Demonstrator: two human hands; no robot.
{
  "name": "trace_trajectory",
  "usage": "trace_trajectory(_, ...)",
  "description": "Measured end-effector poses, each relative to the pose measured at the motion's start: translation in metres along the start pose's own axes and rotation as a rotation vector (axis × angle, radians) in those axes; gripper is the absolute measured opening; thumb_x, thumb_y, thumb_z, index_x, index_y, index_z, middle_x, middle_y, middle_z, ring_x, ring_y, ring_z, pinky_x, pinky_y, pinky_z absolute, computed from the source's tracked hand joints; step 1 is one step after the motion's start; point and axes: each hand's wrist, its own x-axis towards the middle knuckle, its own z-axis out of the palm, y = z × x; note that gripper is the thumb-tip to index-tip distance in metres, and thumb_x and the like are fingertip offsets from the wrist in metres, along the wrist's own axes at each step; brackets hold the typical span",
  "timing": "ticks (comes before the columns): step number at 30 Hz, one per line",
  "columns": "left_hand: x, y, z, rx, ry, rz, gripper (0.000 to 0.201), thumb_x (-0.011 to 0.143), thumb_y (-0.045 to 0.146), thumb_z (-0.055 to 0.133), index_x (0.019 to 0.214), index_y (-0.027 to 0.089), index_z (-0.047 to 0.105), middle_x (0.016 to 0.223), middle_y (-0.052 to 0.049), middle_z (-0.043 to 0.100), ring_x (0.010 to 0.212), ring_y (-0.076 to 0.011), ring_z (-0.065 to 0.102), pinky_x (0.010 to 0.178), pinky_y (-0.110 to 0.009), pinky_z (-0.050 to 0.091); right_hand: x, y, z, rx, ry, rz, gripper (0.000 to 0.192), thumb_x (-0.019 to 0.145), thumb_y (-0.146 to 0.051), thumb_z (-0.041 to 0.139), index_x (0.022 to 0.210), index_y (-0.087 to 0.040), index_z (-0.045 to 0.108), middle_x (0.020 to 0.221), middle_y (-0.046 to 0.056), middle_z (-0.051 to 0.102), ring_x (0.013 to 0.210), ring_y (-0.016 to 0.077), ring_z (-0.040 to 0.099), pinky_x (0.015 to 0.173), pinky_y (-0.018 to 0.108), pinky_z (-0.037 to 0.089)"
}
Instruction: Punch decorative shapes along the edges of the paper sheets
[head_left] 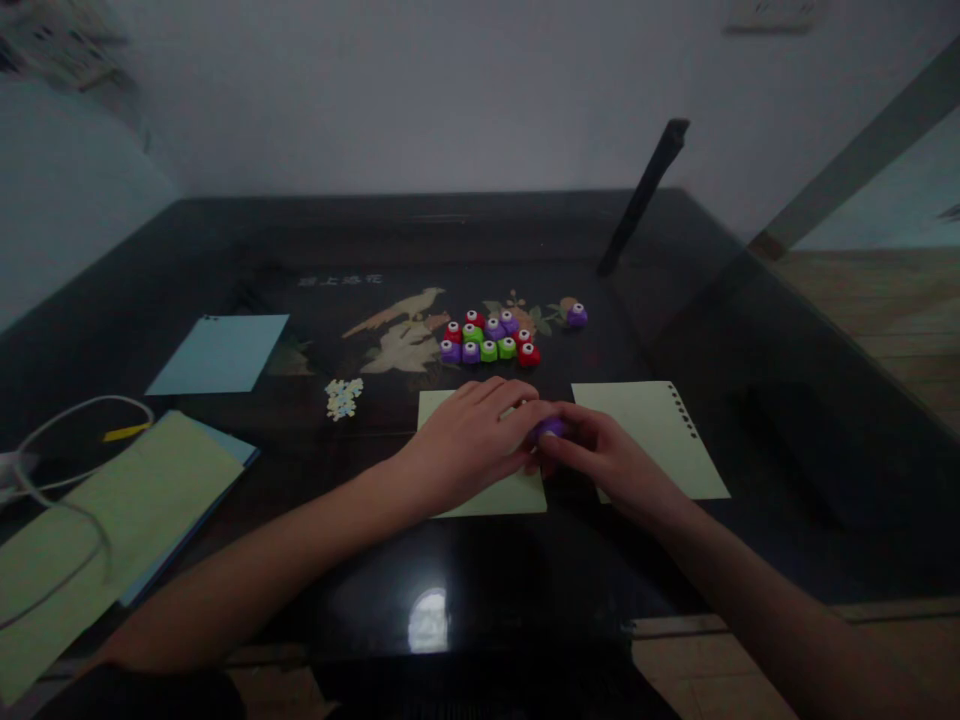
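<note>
A small purple toy piece point(550, 428), like those with an eye on top, is held between my two hands above the gap between two sheets. My right hand point(604, 452) pinches it with thumb and fingers. My left hand point(480, 425) is closed against its other side, over a pale yellow-green sheet point(499, 492); its thumb and fingertips partly hide the piece. Just beyond the hands, several red, green and purple eye-topped pieces point(488, 350) sit in a tight cluster. One more purple eye-topped piece point(576, 317) stands apart to the right.
Another pale sheet point(660, 440) with punched holes lies right. Small light puzzle-like pieces point(343, 398) lie left of my hands. Farther left are a blue sheet point(221, 353), stacked papers point(150, 500) and a white cable point(56, 420). A dark upright bar point(645, 195) rises at the back right.
</note>
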Motion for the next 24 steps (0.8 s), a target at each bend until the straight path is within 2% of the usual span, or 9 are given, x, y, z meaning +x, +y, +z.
trace_trajectory(3, 0.001, -0.014, 0.004, -0.071, 0.017, -0.077, 0.035, 0.091, 0.024, 0.056, 0.125, 0.019, 0.05, 0.119, -0.008, 0.062, 0.109, -0.0215, 0.057, 0.089, -0.034, 0.046, -0.001, -0.005, -0.01, -0.021, 0.08, -0.006, 0.028, 0.08, -0.036, 0.07, 0.099, -0.018, 0.061, 0.08, 0.003, 0.072, 0.069, 0.0152, 0.069, 0.064, 0.028, 0.052)
trace_trajectory(6, 0.001, -0.031, 0.017, -0.011, -0.05, -0.207, 0.032, 0.093, 0.025, 0.052, 0.124, 0.018, 0.052, 0.119, -0.009, 0.062, 0.109, -0.0242, 0.056, 0.091, -0.038, 0.044, -0.001, -0.007, -0.019, -0.038, 0.127, -0.014, 0.028, 0.081, -0.036, 0.069, 0.1, -0.018, 0.059, 0.084, 0.005, 0.073, 0.069, 0.0157, 0.07, 0.062, 0.028, 0.052)
trace_trajectory(11, -0.002, -0.043, 0.04, 0.078, -0.14, -0.353, 0.052, 0.088, 0.044, 0.059, 0.129, 0.014, 0.05, 0.121, -0.012, 0.057, 0.109, -0.0287, 0.053, 0.089, -0.041, 0.043, 0.0, -0.005, -0.027, -0.064, 0.147, -0.024, 0.026, 0.083, -0.036, 0.067, 0.101, -0.018, 0.058, 0.085, 0.005, 0.073, 0.07, 0.0159, 0.07, 0.063, 0.029, 0.052)
trace_trajectory(15, -0.004, -0.04, 0.047, 0.115, -0.176, -0.382, 0.073, 0.081, 0.056, 0.062, 0.137, 0.011, 0.045, 0.123, -0.015, 0.053, 0.111, -0.0311, 0.049, 0.088, -0.041, 0.043, 0.001, -0.003, -0.027, -0.078, 0.145, -0.013, 0.027, 0.083, -0.036, 0.068, 0.101, -0.018, 0.059, 0.085, 0.005, 0.073, 0.07, 0.0163, 0.069, 0.063, 0.03, 0.053)
trace_trajectory(24, -0.006, -0.036, 0.048, 0.139, -0.168, -0.331, 0.061, 0.083, 0.05, 0.064, 0.13, 0.014, 0.052, 0.126, -0.012, 0.054, 0.112, -0.0289, 0.05, 0.088, -0.039, 0.042, 0.001, -0.005, -0.026, -0.085, 0.18, -0.013, 0.026, 0.083, -0.035, 0.067, 0.102, -0.018, 0.059, 0.084, 0.005, 0.073, 0.07, 0.0156, 0.069, 0.062, 0.029, 0.052)
